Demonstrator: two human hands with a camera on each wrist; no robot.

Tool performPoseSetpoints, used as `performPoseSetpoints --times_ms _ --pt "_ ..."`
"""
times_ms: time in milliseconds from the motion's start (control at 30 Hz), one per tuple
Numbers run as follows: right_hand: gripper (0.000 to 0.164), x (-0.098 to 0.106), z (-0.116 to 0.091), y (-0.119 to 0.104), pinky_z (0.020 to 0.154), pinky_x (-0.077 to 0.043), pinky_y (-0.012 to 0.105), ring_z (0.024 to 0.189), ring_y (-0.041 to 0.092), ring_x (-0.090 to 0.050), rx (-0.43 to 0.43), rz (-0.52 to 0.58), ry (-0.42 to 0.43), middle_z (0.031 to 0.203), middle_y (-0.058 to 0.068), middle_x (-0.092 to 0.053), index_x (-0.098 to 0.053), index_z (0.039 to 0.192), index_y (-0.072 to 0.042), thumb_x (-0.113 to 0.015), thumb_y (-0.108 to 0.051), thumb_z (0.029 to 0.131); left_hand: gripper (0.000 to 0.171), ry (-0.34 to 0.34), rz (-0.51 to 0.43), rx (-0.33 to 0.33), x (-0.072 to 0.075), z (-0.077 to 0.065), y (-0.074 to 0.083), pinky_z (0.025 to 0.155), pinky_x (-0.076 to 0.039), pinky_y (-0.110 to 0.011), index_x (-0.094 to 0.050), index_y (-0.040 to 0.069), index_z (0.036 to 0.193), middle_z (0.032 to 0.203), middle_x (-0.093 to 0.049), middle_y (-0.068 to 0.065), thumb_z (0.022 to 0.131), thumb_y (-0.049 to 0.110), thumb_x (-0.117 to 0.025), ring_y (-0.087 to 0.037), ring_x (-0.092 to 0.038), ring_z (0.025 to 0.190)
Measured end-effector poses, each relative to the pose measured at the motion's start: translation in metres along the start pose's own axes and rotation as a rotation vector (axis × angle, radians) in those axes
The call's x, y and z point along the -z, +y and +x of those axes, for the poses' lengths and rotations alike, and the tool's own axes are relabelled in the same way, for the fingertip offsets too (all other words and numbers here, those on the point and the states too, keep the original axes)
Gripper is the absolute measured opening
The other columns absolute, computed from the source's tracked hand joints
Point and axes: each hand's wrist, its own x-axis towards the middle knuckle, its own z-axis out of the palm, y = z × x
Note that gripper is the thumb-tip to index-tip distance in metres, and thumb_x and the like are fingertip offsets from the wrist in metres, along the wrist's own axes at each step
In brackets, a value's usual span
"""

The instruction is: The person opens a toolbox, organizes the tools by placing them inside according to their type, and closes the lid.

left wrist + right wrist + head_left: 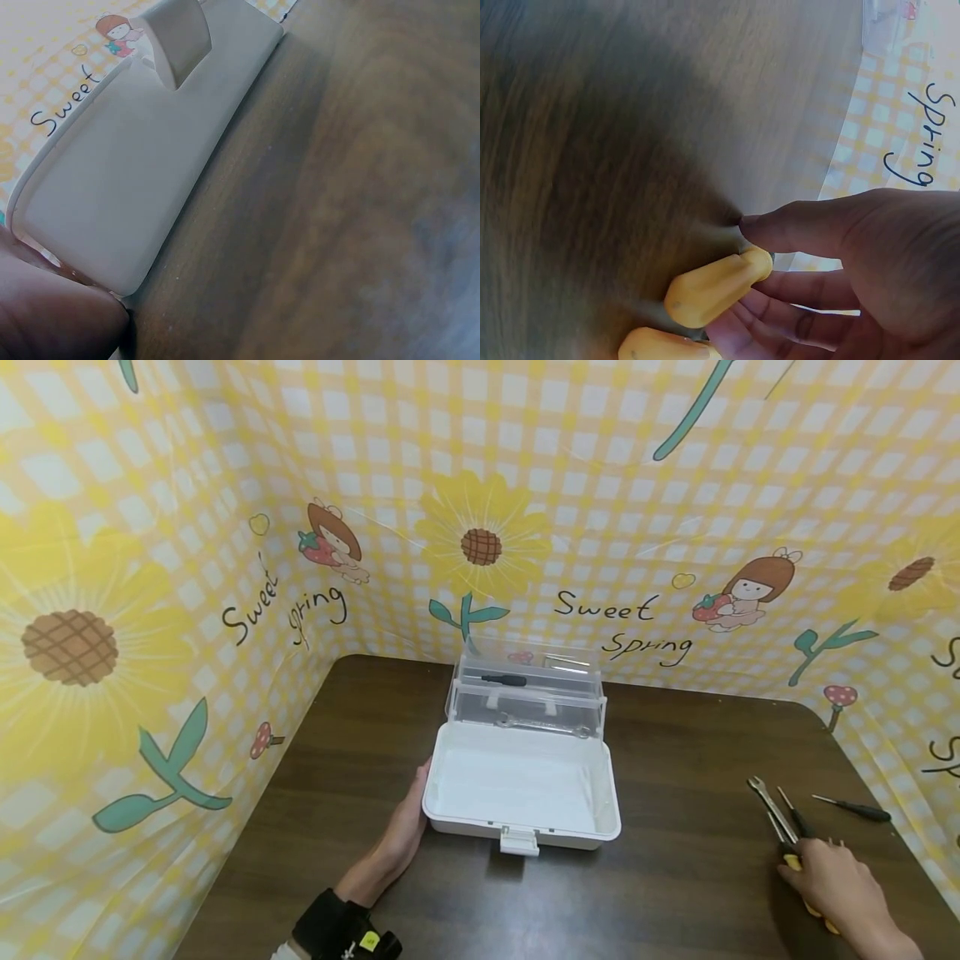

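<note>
Pliers [716, 291], yellow-handled: near the table's [675, 877] right edge, pinched by the right hand [843, 885]. Probably stiff, fairly heavy; best held by both handles. White box [517, 777]: likely light; left hand [403, 827] resting against its left side.

We see a yellow, pale orange and white checked cloth [607, 435], printed with yellow sunflowers [481, 547] that have brown latticed centres, blue-green stems, black lettering and red strawberries. The wooden counter [360, 735] shows us dark brown with a streaked grain. We find the rectangular plastic toolbox [525, 777] plain white, its see-through trays [472, 706] colourless. We note silver on the slender metal wrench [774, 803], black on the slim screwdriver handle [872, 812], and solid yellow on the rounded tool handles [714, 289].
</note>
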Motion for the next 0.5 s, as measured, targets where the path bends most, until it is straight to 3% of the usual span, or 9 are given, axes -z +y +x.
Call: performPoseSetpoints --times_ms 233,500 --pt "0.022 -0.0016 0.0023 0.0003 0.056 -0.047 0.051 0.063 0.026 -0.057 0.014 -0.03 0.039 0.069 0.005 -0.058 -0.062 0.078 -0.01 -0.072 -0.019 0.095 0.08 -0.001 0.004 -0.006 -0.0003 -0.0001 -0.0004 0.129 0.003 -0.058 -0.002 0.005 0.17 0.179 0.002 -0.012 0.114 0.06 -0.014 -0.03 0.007 0.164" --pt "0.012 -0.0046 0.0029 0.0003 0.057 -0.048 0.058 0.068 0.034 -0.065 0.022 -0.011 0.087 0.081 0.022 -0.07 -0.075 0.092 -0.002 -0.073 -0.014 0.093 0.075 0.002 -0.002 0.002 -0.0005 0.0008 -0.0007 0.13 0.003 -0.057 -0.002 0.006 0.17 0.179 0.002 -0.011 0.115 0.056 -0.013 -0.028 0.007 0.164"
